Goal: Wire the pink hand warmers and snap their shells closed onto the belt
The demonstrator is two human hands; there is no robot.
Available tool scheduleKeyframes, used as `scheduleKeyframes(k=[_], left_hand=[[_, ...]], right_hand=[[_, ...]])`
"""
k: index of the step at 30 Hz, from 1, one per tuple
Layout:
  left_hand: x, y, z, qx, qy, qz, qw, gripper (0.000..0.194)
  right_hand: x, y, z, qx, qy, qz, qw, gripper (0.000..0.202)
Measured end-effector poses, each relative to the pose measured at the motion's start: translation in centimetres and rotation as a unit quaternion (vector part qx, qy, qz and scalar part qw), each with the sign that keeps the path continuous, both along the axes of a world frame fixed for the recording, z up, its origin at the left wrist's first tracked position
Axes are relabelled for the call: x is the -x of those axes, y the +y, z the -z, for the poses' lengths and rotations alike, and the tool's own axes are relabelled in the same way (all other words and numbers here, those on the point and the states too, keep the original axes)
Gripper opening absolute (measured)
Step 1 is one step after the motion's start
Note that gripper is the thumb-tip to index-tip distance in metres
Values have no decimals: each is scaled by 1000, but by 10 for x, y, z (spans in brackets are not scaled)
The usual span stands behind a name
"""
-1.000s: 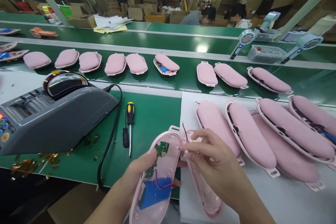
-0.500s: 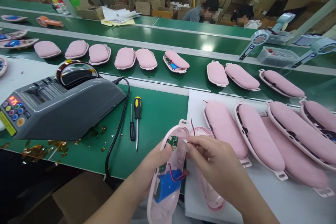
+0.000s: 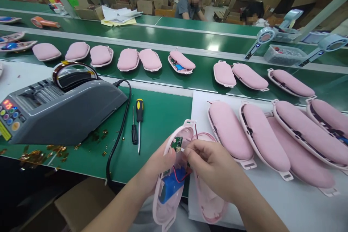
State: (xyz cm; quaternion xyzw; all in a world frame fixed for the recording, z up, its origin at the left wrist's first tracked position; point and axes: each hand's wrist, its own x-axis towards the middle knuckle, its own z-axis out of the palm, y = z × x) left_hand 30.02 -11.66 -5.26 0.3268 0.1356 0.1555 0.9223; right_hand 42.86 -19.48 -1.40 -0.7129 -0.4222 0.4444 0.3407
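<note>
My left hand (image 3: 160, 163) is closed around the edge of an open pink plastic shell (image 3: 174, 214), its thumb inside near a small green circuit board (image 3: 178, 142). Lower in the shell sits a blue battery pack (image 3: 170, 186) with red and black wires (image 3: 178, 178). Between the thumb and finger of my right hand (image 3: 210, 163) is a small white wire connector (image 3: 182, 149), close against the board; whether it is seated I cannot tell. The other shell half (image 3: 210, 203) lies on the white sheet below my right hand.
Several closed pink cases (image 3: 230, 130) lie on the white sheet (image 3: 199, 105) at right; more line the green conveyor. A grey tape dispenser (image 3: 67, 112) stands at left, with two screwdrivers (image 3: 139, 110), a black cable (image 3: 121, 134) and tape scraps (image 3: 34, 156) nearby. Co-workers (image 3: 191, 1) sit opposite.
My right hand has moved slightly left, bringing the white connector from the shell's right rim to the circuit board. A co-worker opposite has raised their head and shifted left.
</note>
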Motion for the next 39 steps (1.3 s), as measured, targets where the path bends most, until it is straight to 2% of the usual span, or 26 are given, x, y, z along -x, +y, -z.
scheduleKeyframes(k=[6, 16, 18, 20, 22, 23, 25, 27, 28, 30, 34, 36, 39], left_hand=[[1, -1, 3, -58, -10, 9, 998, 69], [2, 0, 2, -156, 27, 10, 987, 90], [3, 0, 3, -142, 32, 14, 989, 89], [2, 0, 5, -96, 42, 23, 994, 86], [-2, 1, 9, -46, 53, 6, 997, 80], [-5, 2, 12, -31, 57, -12, 998, 78], [-12, 6, 21, -25, 56, -48, 997, 75], [-18, 13, 32, -36, 50, -60, 996, 69], [-20, 18, 39, -43, 46, -58, 996, 65], [-23, 28, 52, -54, 44, -49, 996, 58], [-22, 44, 69, -47, 44, -13, 998, 59], [-19, 44, 69, -37, 39, -3, 999, 59], [-13, 32, 54, -5, 35, -15, 999, 53]], right_hand=[[0, 0, 2, -3, 18, -3, 1000, 18], [2, 3, 1, 32, -2, -7, 999, 23], [3, 2, 0, 24, -6, -12, 1000, 25], [1, 2, 0, 14, -8, -24, 1000, 26], [-4, 2, -1, -5, -17, -33, 999, 27], [-7, 2, -2, -15, -21, -16, 1000, 27], [-16, 4, -2, -33, -28, 74, 996, 25], [-24, 9, 0, -37, -21, 163, 986, 25], [-28, 13, 0, -39, -11, 182, 983, 30], [-33, 22, 2, -44, 25, 169, 984, 37], [-38, 33, 4, -69, 89, 168, 979, 15], [-39, 29, 5, -88, 117, 187, 971, 16], [-36, 14, 9, -104, 163, 196, 961, 25]])
